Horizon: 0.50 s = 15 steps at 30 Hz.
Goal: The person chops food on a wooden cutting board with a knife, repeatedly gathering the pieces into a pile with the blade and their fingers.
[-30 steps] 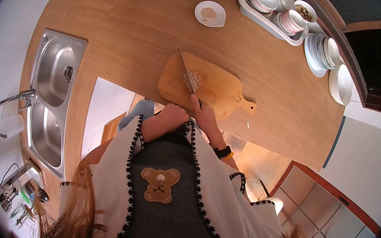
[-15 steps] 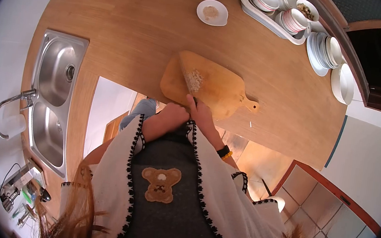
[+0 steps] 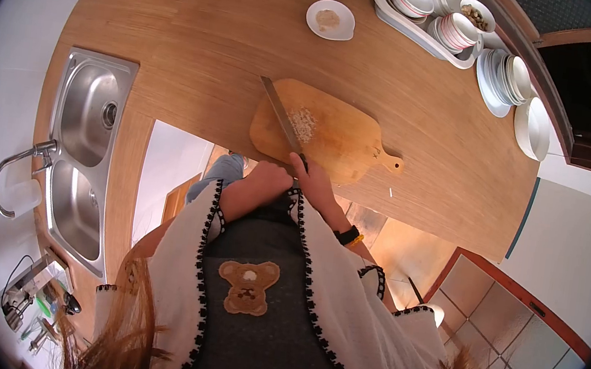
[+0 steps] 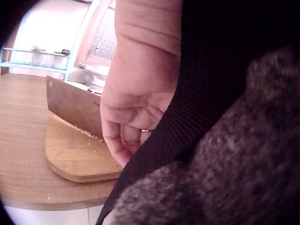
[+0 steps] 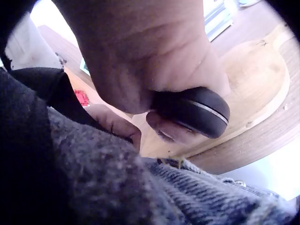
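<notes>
My right hand (image 3: 317,184) grips the black handle (image 5: 201,111) of a cleaver. The cleaver's broad blade (image 4: 73,103), with a hole near its far corner, stands on edge over the wooden cutting board (image 3: 342,133). Beside the blade lies a small heap of finely chopped pale bits (image 3: 303,124), and crumbs line its lower edge in the left wrist view. My left hand (image 3: 263,183) rests at the front of my body, close to the right one. Its fingers (image 4: 112,136) hang loosely curled with nothing in them, and a ring shows on one.
A white dish (image 3: 330,20) with pale crumbs sits beyond the board. At back right stand a dish rack (image 3: 430,48) full of bowls, stacked plates (image 3: 490,83) and a large white bowl (image 3: 532,129). A double sink (image 3: 82,158) is on the left. A small white piece (image 3: 391,192) lies near the counter's front edge.
The cleaver's tip has swung left past the board's edge, and more of the blade's flat side shows from above. My left hand has hardly moved.
</notes>
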Each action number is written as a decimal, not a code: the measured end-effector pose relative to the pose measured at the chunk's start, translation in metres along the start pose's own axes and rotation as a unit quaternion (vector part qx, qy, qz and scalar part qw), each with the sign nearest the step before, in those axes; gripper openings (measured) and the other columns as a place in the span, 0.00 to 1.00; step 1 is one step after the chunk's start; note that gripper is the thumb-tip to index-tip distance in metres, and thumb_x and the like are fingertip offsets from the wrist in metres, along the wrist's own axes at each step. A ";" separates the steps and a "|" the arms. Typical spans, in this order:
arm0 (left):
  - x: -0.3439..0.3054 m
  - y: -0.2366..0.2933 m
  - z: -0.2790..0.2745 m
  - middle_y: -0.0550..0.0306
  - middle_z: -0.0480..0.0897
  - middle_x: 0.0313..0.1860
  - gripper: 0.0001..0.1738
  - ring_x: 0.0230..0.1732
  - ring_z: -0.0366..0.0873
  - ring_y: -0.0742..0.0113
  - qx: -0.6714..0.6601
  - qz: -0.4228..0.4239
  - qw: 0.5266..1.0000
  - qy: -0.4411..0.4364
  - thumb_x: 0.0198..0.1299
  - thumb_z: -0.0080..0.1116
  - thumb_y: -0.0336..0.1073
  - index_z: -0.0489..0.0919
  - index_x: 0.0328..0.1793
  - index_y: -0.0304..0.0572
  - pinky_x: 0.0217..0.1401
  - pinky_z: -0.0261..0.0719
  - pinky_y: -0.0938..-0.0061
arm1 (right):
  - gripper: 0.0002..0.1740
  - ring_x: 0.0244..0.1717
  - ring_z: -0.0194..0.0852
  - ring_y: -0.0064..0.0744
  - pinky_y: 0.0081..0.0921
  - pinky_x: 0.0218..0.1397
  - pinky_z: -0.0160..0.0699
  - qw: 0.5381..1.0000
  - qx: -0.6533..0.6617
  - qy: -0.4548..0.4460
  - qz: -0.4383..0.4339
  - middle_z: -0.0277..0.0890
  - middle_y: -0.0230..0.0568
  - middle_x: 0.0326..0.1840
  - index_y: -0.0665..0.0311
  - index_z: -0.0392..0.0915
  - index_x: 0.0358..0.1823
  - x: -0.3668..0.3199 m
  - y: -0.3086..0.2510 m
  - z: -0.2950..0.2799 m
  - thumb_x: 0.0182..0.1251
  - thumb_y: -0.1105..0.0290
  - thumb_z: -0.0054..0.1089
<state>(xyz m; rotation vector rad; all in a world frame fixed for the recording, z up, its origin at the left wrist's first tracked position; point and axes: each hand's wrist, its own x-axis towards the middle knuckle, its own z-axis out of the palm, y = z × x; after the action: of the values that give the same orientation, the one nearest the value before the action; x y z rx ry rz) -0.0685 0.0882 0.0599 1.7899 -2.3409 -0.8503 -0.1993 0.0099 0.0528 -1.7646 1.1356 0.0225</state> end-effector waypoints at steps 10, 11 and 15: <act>0.001 -0.002 0.016 0.51 0.82 0.29 0.05 0.35 0.82 0.54 -0.005 -0.033 0.999 -0.026 0.45 0.56 0.34 0.81 0.27 0.44 0.35 0.78 0.63 | 0.31 0.39 0.74 0.62 0.45 0.40 0.70 0.997 0.055 0.039 0.048 0.75 0.64 0.34 0.73 0.75 0.40 -0.002 -0.011 -0.017 0.69 0.46 0.42; 0.002 -0.003 0.023 0.50 0.82 0.30 0.06 0.37 0.82 0.54 0.000 -0.021 1.000 -0.008 0.45 0.56 0.35 0.81 0.29 0.43 0.37 0.79 0.63 | 0.32 0.40 0.74 0.62 0.44 0.41 0.70 0.993 0.077 0.031 0.079 0.75 0.65 0.34 0.75 0.75 0.40 -0.004 -0.012 -0.020 0.69 0.46 0.42; 0.003 -0.005 0.028 0.51 0.83 0.26 0.07 0.31 0.83 0.56 0.011 -0.008 1.000 0.022 0.48 0.55 0.35 0.83 0.28 0.46 0.33 0.79 0.63 | 0.33 0.41 0.74 0.62 0.41 0.43 0.70 0.990 0.133 0.013 0.044 0.75 0.66 0.34 0.75 0.75 0.41 -0.001 -0.001 -0.006 0.69 0.45 0.41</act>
<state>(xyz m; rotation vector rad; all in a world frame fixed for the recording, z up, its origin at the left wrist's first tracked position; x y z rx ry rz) -0.0753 0.0954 0.0330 1.8193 -2.3197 -0.7827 -0.2022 0.0062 0.0576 -1.4825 1.1773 -0.0956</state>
